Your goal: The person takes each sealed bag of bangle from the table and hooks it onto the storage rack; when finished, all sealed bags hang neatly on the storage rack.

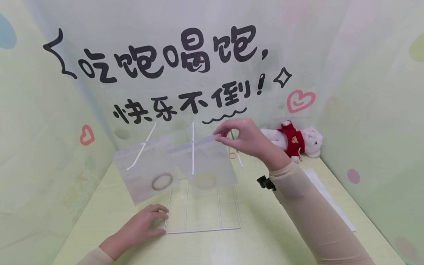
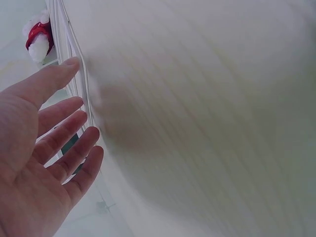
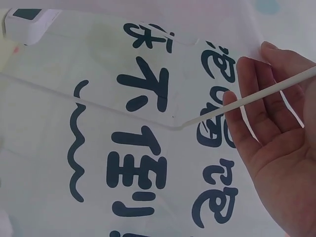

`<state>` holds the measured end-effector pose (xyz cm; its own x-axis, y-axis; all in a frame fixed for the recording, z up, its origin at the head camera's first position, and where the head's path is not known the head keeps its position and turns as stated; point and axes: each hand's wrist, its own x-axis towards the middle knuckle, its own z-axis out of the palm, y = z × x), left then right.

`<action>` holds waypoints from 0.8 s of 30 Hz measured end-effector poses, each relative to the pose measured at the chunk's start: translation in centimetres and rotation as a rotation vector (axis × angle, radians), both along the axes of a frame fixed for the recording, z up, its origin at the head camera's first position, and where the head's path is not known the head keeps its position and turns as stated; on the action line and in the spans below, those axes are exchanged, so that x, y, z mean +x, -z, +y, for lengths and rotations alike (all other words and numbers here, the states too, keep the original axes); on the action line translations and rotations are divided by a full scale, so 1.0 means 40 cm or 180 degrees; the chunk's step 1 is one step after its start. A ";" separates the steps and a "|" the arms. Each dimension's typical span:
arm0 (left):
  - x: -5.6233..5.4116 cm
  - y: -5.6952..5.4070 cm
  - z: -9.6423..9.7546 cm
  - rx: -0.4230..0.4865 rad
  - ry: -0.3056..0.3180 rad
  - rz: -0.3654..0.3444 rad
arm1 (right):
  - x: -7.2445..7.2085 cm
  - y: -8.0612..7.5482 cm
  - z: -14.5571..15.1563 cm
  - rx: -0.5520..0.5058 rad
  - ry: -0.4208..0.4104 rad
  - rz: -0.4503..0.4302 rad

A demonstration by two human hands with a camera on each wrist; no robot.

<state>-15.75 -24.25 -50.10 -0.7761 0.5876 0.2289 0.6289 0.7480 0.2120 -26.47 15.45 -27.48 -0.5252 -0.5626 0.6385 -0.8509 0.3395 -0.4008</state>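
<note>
In the head view, at mid-frame, I have the right hand (image 1: 246,138) pinching the upper right corner of a translucent plastic bag (image 1: 215,158) that shows a pale yellow ring (image 1: 206,181); I'd keep that edge taut. In the left wrist view, at left, the left hand (image 2: 37,143) is relaxed, fingertips at the white wire rack (image 1: 203,231); I'd steady the frame lightly. In the right wrist view, a bent white prong (image 3: 207,117) crosses before the fingers at right; I'd avoid knocking it.

Rack (image 1: 193,158) white. Bags (image 1: 142,169) milky – purplish-brown ring (image 1: 153,184), yellow ring (image 1: 197,181). Desk (image 1: 265,228) pale yellow. Plush (image 1: 311,141) at far-right corner – white, red top (image 1: 293,141).
</note>
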 end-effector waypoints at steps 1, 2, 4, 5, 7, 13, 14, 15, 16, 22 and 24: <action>0.000 0.001 0.000 -0.0001 -0.0001 -0.0001 | 0.002 -0.001 0.001 0.0006 -0.0004 -0.0018; 0.000 0.003 -0.001 0.0002 -0.0001 -0.0003 | 0.004 -0.002 0.004 0.0011 -0.0006 -0.0031; 0.001 0.005 -0.002 -0.0005 -0.0001 -0.0003 | 0.010 -0.004 0.012 0.0016 0.0000 -0.0027; 0.001 0.006 -0.002 -0.0008 -0.0002 -0.0003 | 0.013 -0.006 0.017 0.0007 0.0010 -0.0004; 0.002 0.008 -0.004 -0.0018 -0.0004 0.0001 | 0.019 -0.008 0.032 -0.0012 0.0066 0.0067; 0.008 0.003 -0.004 0.0010 -0.0067 -0.0012 | 0.035 -0.005 0.096 -0.0083 0.0286 0.0249; 0.009 0.003 -0.005 0.0012 -0.0089 -0.0025 | 0.039 -0.001 0.108 -0.0090 0.0323 0.0254; 0.010 0.003 -0.005 0.0006 -0.0107 -0.0031 | 0.042 0.003 0.120 -0.0102 0.0355 0.0260; 0.011 0.004 -0.005 -0.0001 -0.0123 -0.0045 | 0.046 0.008 0.133 -0.0094 0.0404 0.0255; 0.008 0.008 -0.006 -0.0010 -0.0102 -0.0047 | 0.057 0.057 0.216 0.0080 0.0616 0.0256; 0.007 0.007 -0.007 -0.0019 -0.0103 -0.0049 | 0.057 0.079 0.246 0.0175 0.0709 0.0238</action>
<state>-15.45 -24.53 -50.37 -0.7981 0.5635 0.2133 0.6011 0.7691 0.2171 -24.19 25.28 -30.65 -0.5926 -0.4732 0.6519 -0.7793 0.5416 -0.3153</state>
